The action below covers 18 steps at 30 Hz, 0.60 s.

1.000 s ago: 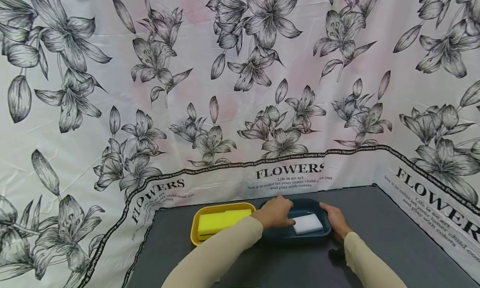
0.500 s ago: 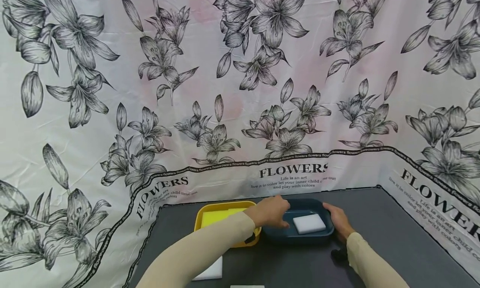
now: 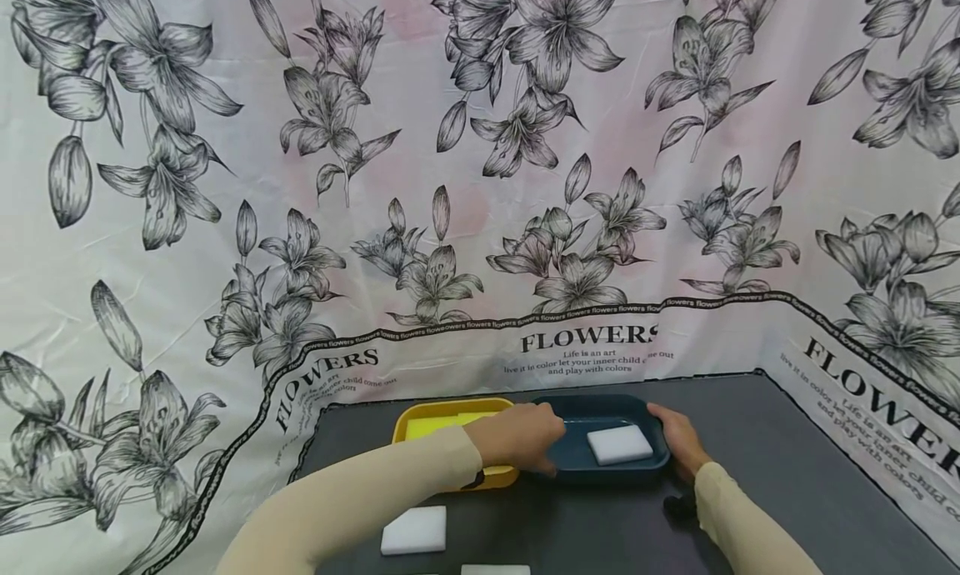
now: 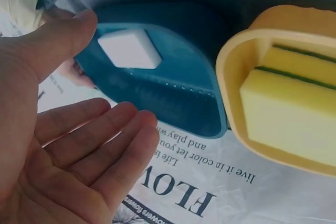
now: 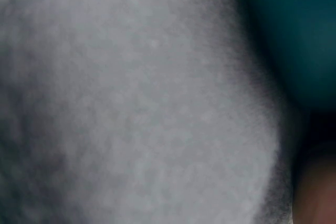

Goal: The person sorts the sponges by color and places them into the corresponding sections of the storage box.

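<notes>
My left hand [image 3: 519,435] hovers over the neighbouring rims of the two trays, fingers extended and holding nothing. In the left wrist view its palm and loose fingers show beside the dark blue tray [image 4: 184,51], which has small holes along its floor. One white sponge block [image 3: 619,445] lies inside, toward the tray's right end. At that end my right hand [image 3: 678,443] grips the tray's outer side, partly hidden by the wall. Yellow sponges [image 4: 294,114] with green scouring layers fill the yellow tray [image 3: 408,411], half covered by my left arm in the head view.
On the dark table [image 3: 585,525] nearer me lies a white sponge block [image 3: 414,531], and another white block [image 3: 495,570] is cut off by the bottom edge. A flower-printed cloth [image 3: 450,267] rises behind and beside the table. The right wrist view is mostly blurred grey.
My left hand has drawn left, away from the white sponge in the blue tray, toward the yellow tray. My right hand stays at the tray's end. White blocks near me have come into view.
</notes>
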Motion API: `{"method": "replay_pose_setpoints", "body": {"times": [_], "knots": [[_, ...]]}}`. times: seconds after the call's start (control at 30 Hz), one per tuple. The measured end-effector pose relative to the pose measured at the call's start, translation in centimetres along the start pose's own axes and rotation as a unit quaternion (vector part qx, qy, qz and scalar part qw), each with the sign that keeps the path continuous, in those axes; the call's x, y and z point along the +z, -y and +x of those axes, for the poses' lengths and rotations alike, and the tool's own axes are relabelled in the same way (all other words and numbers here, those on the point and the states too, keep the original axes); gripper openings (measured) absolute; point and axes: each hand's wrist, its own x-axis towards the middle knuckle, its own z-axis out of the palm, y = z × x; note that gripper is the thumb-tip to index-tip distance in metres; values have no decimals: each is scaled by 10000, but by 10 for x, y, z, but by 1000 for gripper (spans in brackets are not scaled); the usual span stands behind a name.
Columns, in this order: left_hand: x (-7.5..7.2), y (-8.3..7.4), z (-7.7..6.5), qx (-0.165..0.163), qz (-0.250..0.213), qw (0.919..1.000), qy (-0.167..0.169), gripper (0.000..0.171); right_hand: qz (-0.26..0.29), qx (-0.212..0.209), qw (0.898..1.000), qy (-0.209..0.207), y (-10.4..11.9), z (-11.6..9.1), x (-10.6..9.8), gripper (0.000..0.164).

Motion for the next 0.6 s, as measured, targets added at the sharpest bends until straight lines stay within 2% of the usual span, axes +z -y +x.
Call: {"method": "replay_pose_setpoints", "body": {"times": [0.3, 0.43, 0.6], "knots": [[-4, 0, -36, 164, 28, 9997, 162, 42, 5, -63, 10000, -21, 0, 2, -1, 74], [1, -1, -46, 236, 32, 9995, 225, 36, -1, -20, 10000, -27, -1, 2, -1, 74], [11, -6, -59, 187, 149, 9984, 517, 40, -71, -17, 10000, -18, -1, 1, 0, 75]]}}
